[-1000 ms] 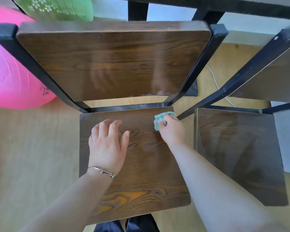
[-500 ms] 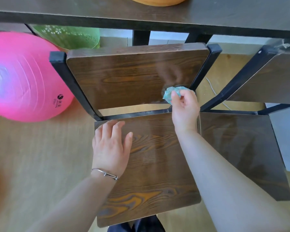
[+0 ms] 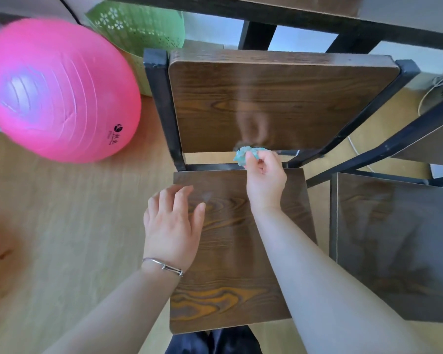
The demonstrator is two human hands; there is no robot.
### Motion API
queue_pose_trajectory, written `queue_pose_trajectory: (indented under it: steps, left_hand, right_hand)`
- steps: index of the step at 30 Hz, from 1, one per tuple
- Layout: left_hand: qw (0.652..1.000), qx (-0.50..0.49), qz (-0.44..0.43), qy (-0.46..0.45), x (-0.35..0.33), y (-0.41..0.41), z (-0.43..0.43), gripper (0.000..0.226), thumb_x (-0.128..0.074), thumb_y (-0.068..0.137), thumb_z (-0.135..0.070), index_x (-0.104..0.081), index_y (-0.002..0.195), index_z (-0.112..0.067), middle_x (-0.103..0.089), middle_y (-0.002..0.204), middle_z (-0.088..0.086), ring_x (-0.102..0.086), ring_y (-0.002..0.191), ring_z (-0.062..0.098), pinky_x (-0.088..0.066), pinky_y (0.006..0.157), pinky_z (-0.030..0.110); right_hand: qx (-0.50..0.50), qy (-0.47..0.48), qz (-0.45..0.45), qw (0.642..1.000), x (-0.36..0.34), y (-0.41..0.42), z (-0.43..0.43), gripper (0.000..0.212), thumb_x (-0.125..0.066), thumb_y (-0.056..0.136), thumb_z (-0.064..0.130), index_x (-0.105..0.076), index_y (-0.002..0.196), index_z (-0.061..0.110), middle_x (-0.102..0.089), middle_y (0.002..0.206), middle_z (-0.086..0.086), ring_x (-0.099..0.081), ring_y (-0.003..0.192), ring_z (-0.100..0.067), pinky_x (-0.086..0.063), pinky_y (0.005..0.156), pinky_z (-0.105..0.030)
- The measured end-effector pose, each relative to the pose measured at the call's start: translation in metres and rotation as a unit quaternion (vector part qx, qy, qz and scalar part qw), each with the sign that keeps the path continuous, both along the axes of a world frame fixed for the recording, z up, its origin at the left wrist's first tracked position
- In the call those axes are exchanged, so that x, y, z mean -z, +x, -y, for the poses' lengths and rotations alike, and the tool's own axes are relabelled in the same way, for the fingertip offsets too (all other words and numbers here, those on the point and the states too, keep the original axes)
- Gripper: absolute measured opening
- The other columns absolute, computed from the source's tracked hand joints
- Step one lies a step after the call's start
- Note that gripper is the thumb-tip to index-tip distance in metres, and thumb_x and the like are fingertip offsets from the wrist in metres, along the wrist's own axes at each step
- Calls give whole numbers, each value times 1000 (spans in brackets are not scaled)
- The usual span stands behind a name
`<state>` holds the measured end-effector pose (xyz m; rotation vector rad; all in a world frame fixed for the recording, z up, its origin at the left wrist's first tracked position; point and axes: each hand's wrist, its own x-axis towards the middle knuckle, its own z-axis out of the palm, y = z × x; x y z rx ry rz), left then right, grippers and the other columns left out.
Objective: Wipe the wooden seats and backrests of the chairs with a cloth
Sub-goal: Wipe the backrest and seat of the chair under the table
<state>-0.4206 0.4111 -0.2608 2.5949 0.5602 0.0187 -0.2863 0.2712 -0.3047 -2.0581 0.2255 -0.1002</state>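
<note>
Cloth [image 3: 243, 155], teal, crumpled, pinched in right hand [image 3: 265, 176] fingertips at lower edge of wooden backrest [image 3: 279, 98], above far edge of seat [image 3: 237, 264]. Left hand [image 3: 173, 226] spread, fingers relaxed, holding nothing, over seat's far-left part; contact unclear. Silver bracelet [image 3: 164, 265] on left wrist. Pink exercise ball [image 3: 56, 90], green perforated basket [image 3: 138, 24] far left. Second chair seat [image 3: 394, 246] right.

My left hand [image 3: 173, 226] is over the seat [image 3: 241, 264]. At the seat's back edge, under the backrest [image 3: 279, 103], my right hand [image 3: 265, 177] holds the cloth [image 3: 243, 155]. A ball [image 3: 56, 90] lies left of the seat, a basket [image 3: 138, 24] back-left and another chair [image 3: 394, 246] right.
</note>
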Motion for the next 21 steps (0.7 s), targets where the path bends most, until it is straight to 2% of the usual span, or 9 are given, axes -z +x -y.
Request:
queue_pose_trajectory:
  steps: [5,8,12,14,17,19,21]
  left_hand:
    - [1000,-4,-9,5,6,-2,-6,51,-33,93,-51,-53,127,-20,-51,127,3,-43,113,30,-41,91,47]
    - [1000,-1,-7,4,7,-7,-7,50,-34,92,-51,-54,127,-21,-52,126,3,-43,113,30,-41,90,47]
    - [1000,6,-2,4,6,-14,-6,49,-35,92,-50,-55,125,-20,-53,125,3,-44,110,30,-42,89,46]
    - [1000,10,-7,1,6,-17,-3,49,-35,92,-50,-54,125,-20,-52,125,3,-44,111,30,-42,90,47]
    - [1000,18,-13,-1,8,-19,7,48,-35,92,-50,-54,125,-20,-52,125,3,-43,111,29,-42,91,47]
    - [1000,23,-19,-3,9,-20,15,49,-34,92,-51,-54,125,-21,-52,125,2,-43,112,29,-42,92,47]
    - [999,28,-25,-6,11,-22,22,50,-33,92,-52,-55,125,-22,-52,126,1,-43,112,29,-41,92,47]
  right_hand:
    - [-106,-46,-40,992,18,-3,-27,16,-63,92,28,-68,88,13,-61,89,4,-58,80,-6,-48,72,-18]
    - [-176,-104,-74,976,28,-14,-19,16,-61,94,30,-66,90,15,-59,96,7,-58,86,-6,-46,71,-14]
    - [-165,-127,-114,971,32,-39,26,17,-64,92,31,-66,93,14,-53,110,6,-58,94,-7,-51,81,-20]
    - [-149,-140,-125,971,29,-53,51,17,-65,91,31,-66,93,14,-54,111,5,-60,93,-9,-52,77,-18]
    - [-125,-190,-155,961,26,-70,80,16,-67,90,30,-64,99,16,-61,106,4,-62,92,-11,-46,68,-11]
    - [-113,-208,-202,950,27,-74,93,27,-69,89,31,-57,111,21,-63,108,5,-61,95,-10,-51,72,-18]
    - [-119,-229,-242,935,29,-73,100,47,-70,87,33,-46,127,26,-63,112,2,-58,98,-13,-53,75,-27]
